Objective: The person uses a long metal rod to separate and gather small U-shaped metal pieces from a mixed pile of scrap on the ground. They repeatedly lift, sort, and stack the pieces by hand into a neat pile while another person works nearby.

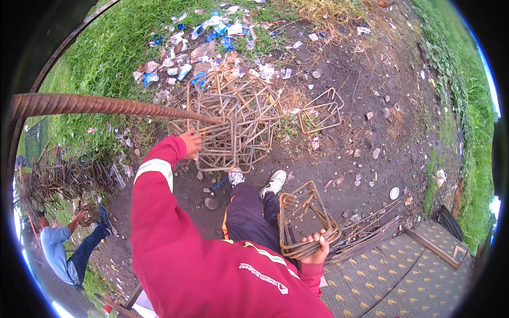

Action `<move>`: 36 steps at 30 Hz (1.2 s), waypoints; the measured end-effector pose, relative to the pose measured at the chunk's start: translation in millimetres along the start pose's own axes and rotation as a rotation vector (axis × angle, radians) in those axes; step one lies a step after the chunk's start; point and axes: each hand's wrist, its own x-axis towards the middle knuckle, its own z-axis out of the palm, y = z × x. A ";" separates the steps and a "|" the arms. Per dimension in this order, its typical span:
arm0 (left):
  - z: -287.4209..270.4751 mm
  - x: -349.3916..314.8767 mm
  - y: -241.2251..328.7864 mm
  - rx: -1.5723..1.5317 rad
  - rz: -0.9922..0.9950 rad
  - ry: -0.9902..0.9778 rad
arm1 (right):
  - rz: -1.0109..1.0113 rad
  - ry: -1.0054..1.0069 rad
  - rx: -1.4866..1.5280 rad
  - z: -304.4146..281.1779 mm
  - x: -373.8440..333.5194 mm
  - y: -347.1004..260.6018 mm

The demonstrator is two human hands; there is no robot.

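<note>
My left hand (192,144) reaches forward, its fingers closed on the left side of a square steel stirrup (236,146). That stirrup stands at the near side of a tangled heap of rusty stirrups (249,100). Just above the hand, a thick ribbed rebar (116,105) runs in from the left and ends in front of the heap. Low at my right side, my right hand (317,247) grips a small stack of rusty stirrups (305,214) by its near right corner, with the fingers wrapped over the bars.
One loose stirrup (322,110) lies right of the heap. Litter (212,37) covers the grass behind. At left, a person in blue (58,244) sits beside more bent steel (63,177). Thin rods (366,233) and a patterned board (392,275) lie at lower right.
</note>
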 end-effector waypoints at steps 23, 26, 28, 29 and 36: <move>7.1 57.8 -9.1 -0.645 -0.661 0.143 | 0.091 0.101 -0.026 15.9 -6.2 45.4; 17.1 70.8 -7.0 -0.717 -0.768 0.140 | 0.076 0.097 -0.016 16.7 -3.6 50.5; 22.3 78.2 -15.7 -0.770 -0.783 0.069 | 0.073 0.095 0.020 17.0 -2.0 53.6; 24.2 81.3 -21.0 -0.796 -0.789 0.044 | 0.074 0.096 0.031 17.3 -1.2 55.3; 6.3 65.9 -26.4 -0.601 -0.666 0.183 | 0.046 0.054 0.026 20.6 -10.7 55.3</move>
